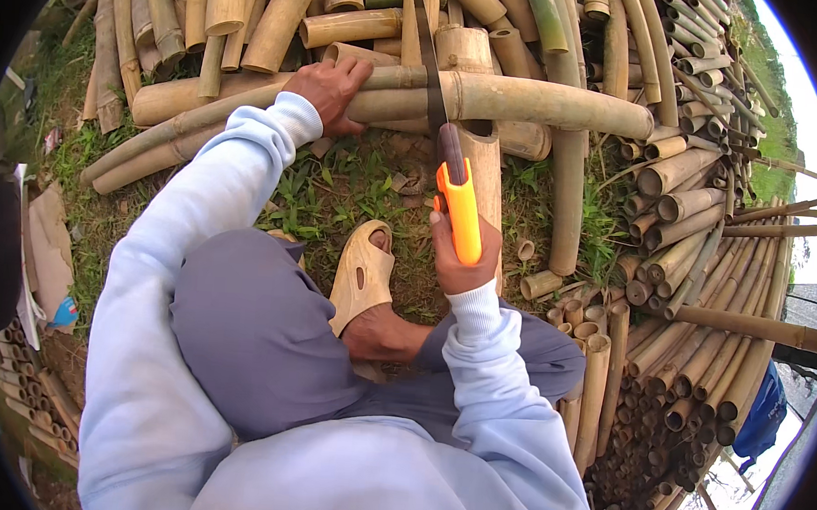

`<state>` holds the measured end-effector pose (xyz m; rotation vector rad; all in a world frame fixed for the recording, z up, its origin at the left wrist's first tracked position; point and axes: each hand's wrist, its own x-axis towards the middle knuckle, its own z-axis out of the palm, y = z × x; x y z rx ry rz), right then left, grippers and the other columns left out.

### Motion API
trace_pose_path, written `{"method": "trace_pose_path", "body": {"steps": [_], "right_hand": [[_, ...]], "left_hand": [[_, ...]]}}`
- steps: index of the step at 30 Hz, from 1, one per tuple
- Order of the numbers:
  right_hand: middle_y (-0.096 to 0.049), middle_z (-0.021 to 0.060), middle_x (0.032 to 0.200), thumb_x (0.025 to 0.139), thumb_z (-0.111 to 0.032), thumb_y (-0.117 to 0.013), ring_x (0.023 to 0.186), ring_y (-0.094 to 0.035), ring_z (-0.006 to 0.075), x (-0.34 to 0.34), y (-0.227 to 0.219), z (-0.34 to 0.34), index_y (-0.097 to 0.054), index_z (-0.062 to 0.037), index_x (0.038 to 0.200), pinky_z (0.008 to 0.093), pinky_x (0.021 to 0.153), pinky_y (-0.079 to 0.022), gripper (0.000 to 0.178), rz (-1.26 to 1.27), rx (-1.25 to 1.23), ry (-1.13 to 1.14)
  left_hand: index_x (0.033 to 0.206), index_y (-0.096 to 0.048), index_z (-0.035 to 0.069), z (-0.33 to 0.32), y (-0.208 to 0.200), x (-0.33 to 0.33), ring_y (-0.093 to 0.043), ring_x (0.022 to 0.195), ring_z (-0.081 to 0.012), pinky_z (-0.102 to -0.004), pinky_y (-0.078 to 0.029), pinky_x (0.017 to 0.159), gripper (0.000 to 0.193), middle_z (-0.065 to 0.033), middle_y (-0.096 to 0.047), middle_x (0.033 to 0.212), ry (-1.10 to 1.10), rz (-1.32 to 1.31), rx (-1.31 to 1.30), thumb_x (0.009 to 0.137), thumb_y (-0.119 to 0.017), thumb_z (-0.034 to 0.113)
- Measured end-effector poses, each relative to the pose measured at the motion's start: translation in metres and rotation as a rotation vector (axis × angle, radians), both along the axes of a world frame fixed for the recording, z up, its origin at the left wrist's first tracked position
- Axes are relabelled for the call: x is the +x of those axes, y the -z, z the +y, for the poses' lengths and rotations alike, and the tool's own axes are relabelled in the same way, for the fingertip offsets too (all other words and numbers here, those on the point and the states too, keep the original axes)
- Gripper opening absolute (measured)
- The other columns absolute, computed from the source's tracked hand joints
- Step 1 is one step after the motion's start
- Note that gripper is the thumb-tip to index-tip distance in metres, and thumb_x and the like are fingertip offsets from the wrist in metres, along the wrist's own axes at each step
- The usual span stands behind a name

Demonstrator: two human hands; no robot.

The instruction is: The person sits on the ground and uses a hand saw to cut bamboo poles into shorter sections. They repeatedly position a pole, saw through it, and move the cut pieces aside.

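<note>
L hand (329, 96) fingers clamped on bamboo pole (549, 105), R hand (467, 257) fingers round saw (451, 153) grip; blade (431, 60) across pole, cut depth unclear; cut pcs (284, 21) piled far side.

Downward fisheye view from head

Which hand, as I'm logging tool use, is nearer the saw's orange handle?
Right. The right hand grips the orange handle; the left hand is farther left, holding bamboo.
</note>
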<state>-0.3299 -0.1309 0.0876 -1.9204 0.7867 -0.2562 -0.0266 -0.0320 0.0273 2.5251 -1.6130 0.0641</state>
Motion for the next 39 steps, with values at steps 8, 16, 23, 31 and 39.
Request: {"method": "trace_pose_path", "body": {"steps": [8,16,23,31,39], "right_hand": [[-0.075,0.0205,0.092,0.089,0.000,-0.069,0.086,-0.077,0.0316,-0.136,-0.040,0.083,-0.072,0.0051,0.112,0.0350,0.081,-0.058,0.024,0.036,-0.129,0.010],[-0.054,0.0052,0.061,0.094,-0.009,-0.074,0.055,-0.047,0.0117,0.025,0.004,0.001,-0.059,0.0005,0.077,0.0324,0.052,-0.040,0.024,-0.174,-0.008,0.057],[-0.076,0.0212,0.101,0.090,-0.003,-0.069,0.086,-0.077,0.0273,-0.145,-0.036,0.073,-0.069,0.0060,0.121,0.0335,0.079,-0.057,0.033,0.079,-0.054,-0.035],[-0.056,0.0044,0.062,0.094,-0.009,-0.073,0.056,-0.047,0.0111,0.016,0.010,0.005,-0.064,0.0022,0.085,0.0314,0.054,-0.042,0.017,-0.164,0.073,0.043],[-0.076,0.0219,0.110,0.090,-0.001,-0.067,0.094,-0.077,0.0225,-0.122,-0.040,0.063,-0.070,0.0035,0.123,0.0331,0.085,-0.056,0.033,0.060,-0.012,-0.046]], "left_hand": [[0.123,-0.051,0.010,0.013,0.003,0.008,-0.068,0.101,-0.0337,-0.0429,-0.059,0.087,0.082,-0.0124,-0.063,0.113,-0.058,0.013,0.014,0.061,-0.094,0.041],[0.128,-0.051,0.009,0.002,-0.004,0.004,-0.068,0.104,-0.0355,-0.0449,-0.060,0.088,0.081,-0.0128,-0.063,0.113,-0.006,0.017,0.042,0.068,-0.091,0.047],[0.128,-0.050,0.010,0.013,0.002,0.005,-0.068,0.103,-0.0367,-0.0456,-0.060,0.089,0.083,-0.0129,-0.064,0.117,-0.053,0.024,0.072,0.066,-0.091,0.046],[0.127,-0.051,0.010,0.000,-0.002,0.005,-0.069,0.102,-0.0355,-0.0450,-0.060,0.089,0.077,-0.0130,-0.065,0.116,-0.028,0.009,0.046,0.069,-0.090,0.042],[0.129,-0.050,0.010,0.015,0.010,0.001,-0.068,0.104,-0.0321,-0.0417,-0.058,0.090,0.082,-0.0111,-0.063,0.118,-0.073,-0.007,0.041,0.066,-0.090,0.043]]}}
